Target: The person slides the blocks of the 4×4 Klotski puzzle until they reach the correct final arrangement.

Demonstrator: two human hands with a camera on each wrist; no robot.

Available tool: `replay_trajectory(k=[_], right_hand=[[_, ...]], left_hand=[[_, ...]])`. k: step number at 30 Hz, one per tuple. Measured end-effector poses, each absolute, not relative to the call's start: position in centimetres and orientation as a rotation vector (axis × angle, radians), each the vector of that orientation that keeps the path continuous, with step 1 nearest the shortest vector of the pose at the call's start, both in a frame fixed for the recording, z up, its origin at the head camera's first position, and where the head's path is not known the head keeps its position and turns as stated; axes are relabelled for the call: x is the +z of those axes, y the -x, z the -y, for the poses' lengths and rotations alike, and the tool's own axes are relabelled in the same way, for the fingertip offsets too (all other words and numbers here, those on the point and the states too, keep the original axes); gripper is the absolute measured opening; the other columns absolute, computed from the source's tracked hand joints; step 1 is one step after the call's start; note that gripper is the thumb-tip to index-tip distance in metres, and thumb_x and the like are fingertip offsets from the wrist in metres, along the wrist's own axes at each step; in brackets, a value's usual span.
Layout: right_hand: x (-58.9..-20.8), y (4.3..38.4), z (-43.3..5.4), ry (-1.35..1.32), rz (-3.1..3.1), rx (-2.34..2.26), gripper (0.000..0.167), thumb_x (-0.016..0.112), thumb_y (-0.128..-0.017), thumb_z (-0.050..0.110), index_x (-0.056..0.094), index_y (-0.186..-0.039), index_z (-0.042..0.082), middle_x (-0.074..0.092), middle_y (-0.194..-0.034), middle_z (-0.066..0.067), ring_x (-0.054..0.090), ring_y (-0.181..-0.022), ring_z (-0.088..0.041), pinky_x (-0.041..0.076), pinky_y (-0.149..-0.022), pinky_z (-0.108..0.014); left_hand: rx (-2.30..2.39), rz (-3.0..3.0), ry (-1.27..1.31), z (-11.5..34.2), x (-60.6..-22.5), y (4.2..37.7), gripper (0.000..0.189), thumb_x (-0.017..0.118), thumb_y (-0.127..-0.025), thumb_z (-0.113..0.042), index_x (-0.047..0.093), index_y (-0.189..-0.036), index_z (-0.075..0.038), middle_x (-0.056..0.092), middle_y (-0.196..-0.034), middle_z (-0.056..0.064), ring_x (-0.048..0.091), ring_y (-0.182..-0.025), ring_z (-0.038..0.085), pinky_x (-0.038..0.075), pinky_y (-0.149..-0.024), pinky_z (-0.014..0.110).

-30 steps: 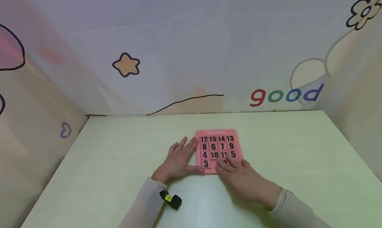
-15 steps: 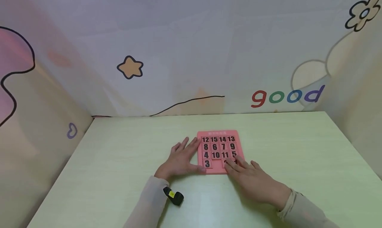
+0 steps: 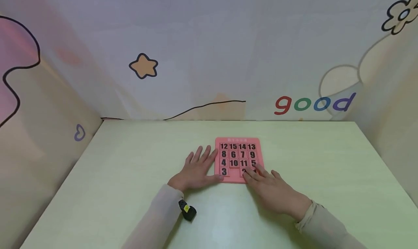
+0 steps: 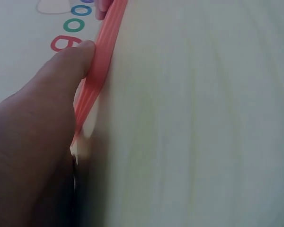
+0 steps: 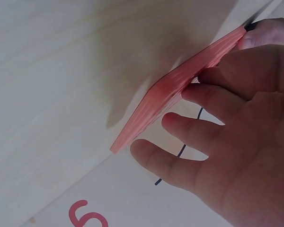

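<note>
A pink number sliding puzzle (image 3: pixel 234 176) lies flat on the table, its dark-numbered tiles (image 3: pixel 233 154) in a grid. The bottom row shows a bare slot just right of the 3 tile (image 3: pixel 224 171). My left hand (image 3: pixel 196 171) rests at the puzzle's left side with fingers spread, and its thumb (image 4: pixel 71 61) presses the frame near the lower left corner. Over the bottom row's right part, my right hand (image 3: pixel 274 193) touches the tiles with extended fingertips, partly hiding a tile that looks like a 2 and fully covering the corner. In the right wrist view its fingers (image 5: pixel 180 165) are nearly straight.
The pale table (image 3: pixel 130 151) reaches back to a printed cloth backdrop (image 3: pixel 202 60) with a star and the word "good". Cloth sides rise to the left and right. A black wrist strap (image 3: pixel 188 211) sits at the left sleeve.
My right hand's fingertips have shifted a little to the right along the bottom row, uncovering more of the slot. The left hand keeps its place at the frame. The head view has tilted slightly.
</note>
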State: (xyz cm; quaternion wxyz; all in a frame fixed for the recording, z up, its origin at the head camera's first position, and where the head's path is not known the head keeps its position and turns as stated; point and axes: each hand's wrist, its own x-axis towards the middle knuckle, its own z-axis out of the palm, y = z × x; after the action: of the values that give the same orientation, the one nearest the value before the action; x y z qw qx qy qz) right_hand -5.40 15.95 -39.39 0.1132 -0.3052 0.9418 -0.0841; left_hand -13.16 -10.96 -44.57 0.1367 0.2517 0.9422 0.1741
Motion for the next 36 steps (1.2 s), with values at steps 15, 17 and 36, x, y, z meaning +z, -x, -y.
replay_trajectory(k=[15,17,36], right_hand=[[-39.2,5.4,-15.7,0.921,-2.768,-0.245,0.052,0.057,-0.099,0.001,0.046,-0.150,-0.001,0.041,-0.155,-0.020,0.034,-0.142,-0.047,0.032,-0.100,-0.076],[-39.1,5.4,-15.7,0.916,-2.767,-0.242,0.051,0.057,-0.099,0.001,0.046,-0.149,-0.001,0.041,-0.155,-0.020,0.033,-0.142,-0.047,0.032,-0.100,-0.076],[-39.1,5.5,-14.4,0.898,-2.768,-0.252,0.049,0.057,-0.099,0.004,0.049,-0.147,-0.002,0.043,-0.154,-0.021,0.031,-0.142,-0.050,0.031,-0.101,-0.076]], left_hand=[[0.322,-2.753,-0.580,10.1,-41.5,12.5,0.088,0.060,-0.091,-0.065,0.027,-0.162,-0.024,0.025,-0.166,0.006,0.020,-0.151,0.037,0.024,-0.109,0.070],[0.342,-2.745,-0.571,10.1,-41.2,12.4,0.084,0.062,-0.092,-0.061,0.029,-0.161,-0.025,0.026,-0.165,0.005,0.021,-0.150,0.036,0.025,-0.108,0.071],[0.321,-2.750,-0.430,9.6,-40.8,11.9,0.083,0.064,-0.090,-0.063,0.030,-0.160,-0.035,0.020,-0.166,0.014,0.015,-0.149,0.048,0.023,-0.100,0.081]])
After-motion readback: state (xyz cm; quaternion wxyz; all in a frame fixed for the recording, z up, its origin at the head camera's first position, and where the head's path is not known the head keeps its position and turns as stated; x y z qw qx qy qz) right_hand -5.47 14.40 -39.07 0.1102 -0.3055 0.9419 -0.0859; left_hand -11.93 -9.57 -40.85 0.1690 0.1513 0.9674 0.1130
